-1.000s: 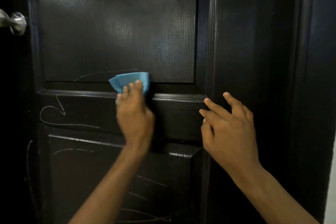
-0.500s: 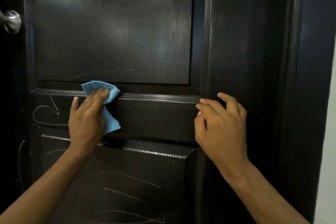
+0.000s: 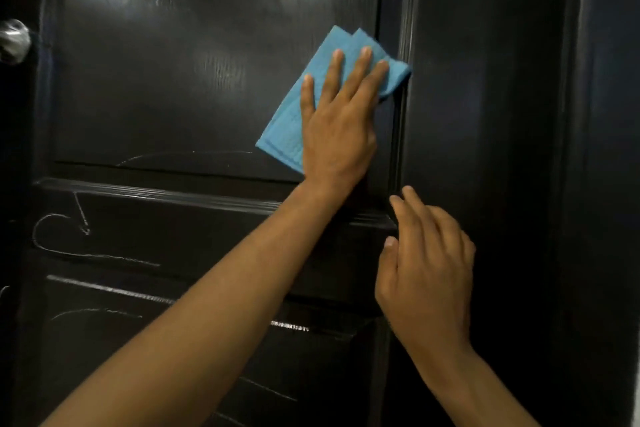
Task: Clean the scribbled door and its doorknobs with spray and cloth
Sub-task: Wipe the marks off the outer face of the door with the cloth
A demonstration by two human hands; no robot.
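A black panelled door (image 3: 173, 80) fills the view. White scribbles (image 3: 62, 239) run across its middle rail and lower panel, and a faint line crosses the bottom of the upper panel. My left hand (image 3: 337, 121) lies flat with straight fingers on a folded blue cloth (image 3: 287, 121), pressing it against the right side of the upper panel. My right hand (image 3: 426, 274) rests with loosely bent fingers against the door's right stile at rail height, holding nothing. A silver doorknob (image 3: 14, 40) shows at the far left edge. No spray bottle is in view.
The dark door frame (image 3: 588, 184) stands to the right of the door. The upper panel's surface shines with wet-looking streaks.
My left hand has carried the cloth from the left end of the middle rail up and right onto the upper panel. My right hand has stayed at the stile.
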